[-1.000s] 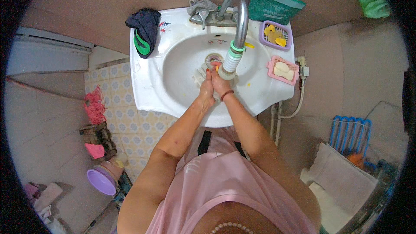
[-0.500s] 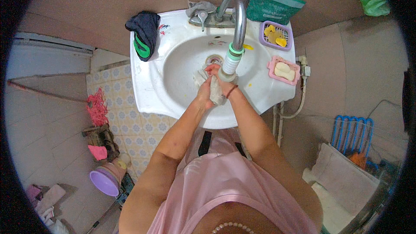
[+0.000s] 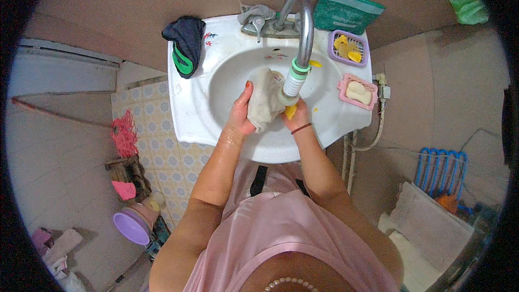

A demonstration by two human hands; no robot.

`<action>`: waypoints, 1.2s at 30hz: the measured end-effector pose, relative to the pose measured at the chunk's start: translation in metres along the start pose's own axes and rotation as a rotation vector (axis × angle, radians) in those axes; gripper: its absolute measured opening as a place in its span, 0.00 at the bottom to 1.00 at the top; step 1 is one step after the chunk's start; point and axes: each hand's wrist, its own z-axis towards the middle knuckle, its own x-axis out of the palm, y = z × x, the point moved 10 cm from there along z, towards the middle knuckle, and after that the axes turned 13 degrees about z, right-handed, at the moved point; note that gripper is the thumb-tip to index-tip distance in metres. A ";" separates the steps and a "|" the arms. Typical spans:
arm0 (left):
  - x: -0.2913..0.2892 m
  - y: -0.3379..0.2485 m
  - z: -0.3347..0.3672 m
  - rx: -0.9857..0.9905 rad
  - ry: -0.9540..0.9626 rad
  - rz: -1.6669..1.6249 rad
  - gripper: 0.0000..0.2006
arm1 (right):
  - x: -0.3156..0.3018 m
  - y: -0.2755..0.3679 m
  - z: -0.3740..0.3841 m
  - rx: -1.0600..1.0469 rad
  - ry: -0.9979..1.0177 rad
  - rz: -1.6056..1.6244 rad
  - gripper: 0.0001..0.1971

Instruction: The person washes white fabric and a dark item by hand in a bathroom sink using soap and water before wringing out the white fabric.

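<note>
A wet greyish-white cloth [image 3: 264, 103], long and sock-like, is held up over the white washbasin [image 3: 189, 121]. My left hand [image 3: 241, 114] grips its left side, thumb raised along the edge. On the other side my right hand [image 3: 296, 119], with a dark red cord at the wrist, closes at the cloth's right edge; the tap nozzle hides part of its fingers. A small yellow piece [image 3: 291, 111] shows against that hand, its kind unclear. The curved metal tap [image 3: 306, 27] ends in a green-and-white ribbed nozzle [image 3: 294, 84] just above the hands.
Right of the bowl stand a purple soap dish [image 3: 365, 54] with yellow pieces and a pink dish [image 3: 341, 96] with pale soap. A green pouch [image 3: 346, 13] leans behind. A black-and-green cloth [image 3: 185, 43] hangs over the left corner. A grey rag [image 3: 257, 11] lies behind the tap handle.
My hands have moved apart, and the cloth between them has been raised and spread out. The yellow piece has come into sight by my right hand. The view has shifted slightly.
</note>
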 end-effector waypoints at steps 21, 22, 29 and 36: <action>-0.077 0.026 0.023 0.022 -0.386 0.157 0.20 | 0.093 -0.034 -0.022 -0.478 0.334 -1.331 0.12; -0.083 0.025 0.023 0.023 -0.423 0.189 0.19 | 0.105 -0.038 -0.045 -0.614 0.289 -1.381 0.12; -0.077 0.049 0.018 0.010 -0.582 0.369 0.17 | 0.082 0.018 -0.011 -0.688 -0.010 -1.151 0.08; -0.065 0.030 0.019 -0.045 -0.410 0.822 0.16 | 0.147 -0.049 -0.073 -0.863 0.360 -1.817 0.09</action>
